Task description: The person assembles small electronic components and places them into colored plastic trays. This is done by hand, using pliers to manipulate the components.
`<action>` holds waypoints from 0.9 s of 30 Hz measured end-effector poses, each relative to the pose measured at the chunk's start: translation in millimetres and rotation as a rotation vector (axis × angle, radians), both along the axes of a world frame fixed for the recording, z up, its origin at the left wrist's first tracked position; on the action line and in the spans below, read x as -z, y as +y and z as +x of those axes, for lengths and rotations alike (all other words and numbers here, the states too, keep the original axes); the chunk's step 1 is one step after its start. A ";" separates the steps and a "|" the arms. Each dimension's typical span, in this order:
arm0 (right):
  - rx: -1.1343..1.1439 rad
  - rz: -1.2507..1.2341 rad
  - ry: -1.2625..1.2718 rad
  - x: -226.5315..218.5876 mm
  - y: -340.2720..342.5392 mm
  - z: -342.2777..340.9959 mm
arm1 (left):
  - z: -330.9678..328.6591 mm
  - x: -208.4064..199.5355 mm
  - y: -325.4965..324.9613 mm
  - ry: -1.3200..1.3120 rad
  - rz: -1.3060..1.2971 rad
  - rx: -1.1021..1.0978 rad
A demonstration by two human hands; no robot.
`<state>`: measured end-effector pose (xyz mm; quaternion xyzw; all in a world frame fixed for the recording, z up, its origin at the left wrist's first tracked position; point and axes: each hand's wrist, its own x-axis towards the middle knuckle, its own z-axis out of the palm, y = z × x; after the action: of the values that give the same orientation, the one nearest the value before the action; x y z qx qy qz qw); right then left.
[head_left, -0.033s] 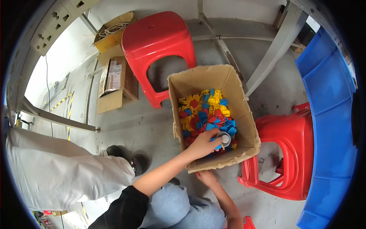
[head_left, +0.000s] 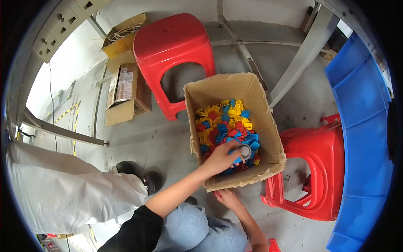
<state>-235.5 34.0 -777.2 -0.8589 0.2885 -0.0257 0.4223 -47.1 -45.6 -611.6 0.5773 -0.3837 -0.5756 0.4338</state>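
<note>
A torn-edged cardboard box (head_left: 265,126) stands in the middle, with small red, yellow and blue plastic pieces (head_left: 226,119) heaped inside. My left hand (head_left: 222,157) reaches over the near wall into it. Its fingers are closed on a round grey-rimmed thing (head_left: 244,151), like a small cup or roll; a bit of blue shows beneath the fingers. My right hand (head_left: 228,197) is low, just outside the near edge of the box. Its fingers pinch a small red piece (head_left: 218,193), partly hidden by the box rim and fingers.
A red stool (head_left: 172,40) stands beyond the box, and stacked red stools (head_left: 319,168) to its right. A blue plastic bin (head_left: 361,109) lines the right side. Opened cartons (head_left: 126,90) lie at the far left. Another person's leg (head_left: 79,185) stands close on the left.
The round grey thing in my left hand has tilted slightly. My right hand has shifted a little, and more of the red piece shows.
</note>
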 end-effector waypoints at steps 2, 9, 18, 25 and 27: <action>0.018 0.053 -0.115 -78.8 -5.4 -20.1 | 3.7 -1.3 -6.2 0.224 -0.032 -0.153; 0.335 -0.658 -0.192 -231.0 -67.3 -14.9 | 8.9 -24.3 -16.7 0.572 -0.038 -0.375; 0.728 0.255 -0.707 -198.5 -112.5 63.2 | 0.3 -29.7 -16.7 0.627 -0.184 -0.406; 0.605 -0.057 -0.475 -243.3 -119.0 62.0 | 15.1 -113.3 -15.3 0.375 -0.381 -0.759; 0.507 -0.133 -0.192 -228.7 -127.5 45.0 | 12.6 -161.8 3.6 0.172 -0.372 -0.816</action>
<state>-190.5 -93.5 -548.5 -0.7788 0.4506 -0.2308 0.3704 -34.4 -42.0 -449.8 0.5435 -0.1843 -0.3248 0.7518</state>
